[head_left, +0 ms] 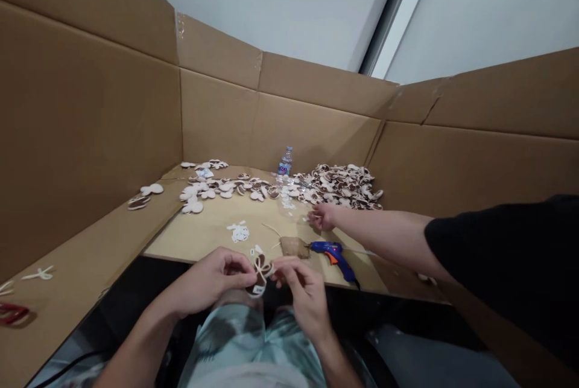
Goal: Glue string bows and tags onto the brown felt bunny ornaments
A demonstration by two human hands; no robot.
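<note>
Above my lap I hold a small brown and cream felt piece (261,279) with a cream cord bow and a white label. My left hand (226,270) pinches its left side between thumb and fingers. On the other side, the closed fingers of my right hand (301,285) grip its edge near the bow. Just beyond my hands, a loose pile of small white labels (239,232) lies on the board. A blue glue gun (333,255) rests to the right, its nozzle at a brown pad (294,247).
Another person's hand (322,217) reaches in from the right, over the board (181,237). Behind it stands a heap of similar brown and cream pieces (344,186). A plastic bottle (284,163) stands at the back. Cardboard walls (316,107) enclose the work area. Red-handled tool (12,314) at left.
</note>
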